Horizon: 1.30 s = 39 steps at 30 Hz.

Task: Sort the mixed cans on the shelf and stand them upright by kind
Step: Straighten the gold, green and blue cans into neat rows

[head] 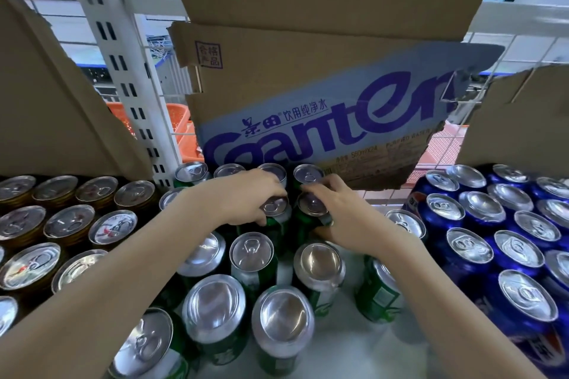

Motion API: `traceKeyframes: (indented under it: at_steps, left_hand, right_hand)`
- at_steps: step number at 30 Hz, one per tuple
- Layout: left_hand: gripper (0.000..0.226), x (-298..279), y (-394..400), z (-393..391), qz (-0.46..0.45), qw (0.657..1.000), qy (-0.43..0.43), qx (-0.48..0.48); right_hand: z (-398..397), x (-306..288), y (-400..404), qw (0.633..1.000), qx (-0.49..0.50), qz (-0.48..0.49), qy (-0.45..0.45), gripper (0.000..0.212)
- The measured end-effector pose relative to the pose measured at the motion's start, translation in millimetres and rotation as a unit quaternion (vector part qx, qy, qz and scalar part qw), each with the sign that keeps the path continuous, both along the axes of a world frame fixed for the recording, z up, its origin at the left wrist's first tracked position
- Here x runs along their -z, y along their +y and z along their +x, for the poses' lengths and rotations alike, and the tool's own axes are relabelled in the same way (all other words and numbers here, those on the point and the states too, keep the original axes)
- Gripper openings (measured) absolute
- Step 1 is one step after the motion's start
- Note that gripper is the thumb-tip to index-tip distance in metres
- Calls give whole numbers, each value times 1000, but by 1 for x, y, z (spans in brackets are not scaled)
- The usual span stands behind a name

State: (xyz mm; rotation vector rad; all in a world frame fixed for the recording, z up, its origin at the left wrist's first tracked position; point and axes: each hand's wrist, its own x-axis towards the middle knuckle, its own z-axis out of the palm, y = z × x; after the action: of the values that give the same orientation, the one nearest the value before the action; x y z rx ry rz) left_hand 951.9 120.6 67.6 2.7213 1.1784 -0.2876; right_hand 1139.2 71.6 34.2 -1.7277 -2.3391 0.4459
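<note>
Nearest green cans (282,324): a cluster stood upright at 6 o'clock on the white shelf (345,348), several with their plain bottoms up, one with its pull tab showing.
Lone green can (379,289): it stood at 5 o'clock, a little apart from the cluster, just right of the right forearm.
Blue cans (505,243): an upright group filled the 3 to 4 o'clock side, tabs up, packed close together.
Gold-sided cans (61,224): rows stood upright at 9 o'clock, tops up, some lids printed with red marks.
Left hand (243,197): it reached in from 7 o'clock, fingers curled over and clamped round the upper part of the left-held green can (275,209) near the middle of the view.
Right hand (345,214): it came in from 5 o'clock, fingers and thumb wrapped round the body of the right-held green can (311,208), just beside the other held can; whether the two cans touched could not be told.
Back row of green cans (308,174): four stood upright at 12 o'clock just beyond the hands, tabs up.
Cardboard sheet (323,120): torn, printed in blue lettering, it leaned behind the back row at 12 o'clock.
Shelf upright (123,71): a white slotted post rose at 11 o'clock, with wire mesh beside it.
</note>
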Motion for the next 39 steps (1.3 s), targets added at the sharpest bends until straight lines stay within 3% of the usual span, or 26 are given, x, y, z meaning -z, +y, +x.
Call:
traceKeyframes:
  at_steps: [6, 9, 11, 14, 19, 24, 29, 32, 39]
  left_hand:
    - [55, -6, -11, 9, -2, 999, 8, -33]
    - [52, -17, -26, 29, 12, 997, -64, -48]
    - [46, -15, -37, 46, 40, 992, -112, -50]
    - [54, 4, -51, 67, 56, 990, -103, -79]
    - [61, 42, -60, 74, 109, 976, -122, -142]
    - [63, 60, -63, 67, 135, 967, -166, -139]
    - [78, 59, -65, 67, 125, 962, -194, -145]
    - [59, 59, -67, 66, 133, 956, -214, -150]
    - [60, 60, -65, 67, 138, 952, -214, -168]
  right_hand:
    - [37, -29, -19, 999, 49, -11, -9, 77]
    - [63, -40, -28, 993, 94, -7, -72, 71]
    - [75, -39, -33, 985, 128, -9, -114, 63]
    - [84, -27, -36, 976, 155, -11, -154, 44]
    - [81, -21, -34, 968, 140, -9, -207, 55]
    - [79, -27, -16, 985, 118, -14, -121, 31]
    - [78, -26, 22, 996, 68, -33, -55, 51]
    - [74, -28, 43, 998, 11, -42, -53, 60]
    - [60, -24, 63, 994, -87, -32, -50, 48]
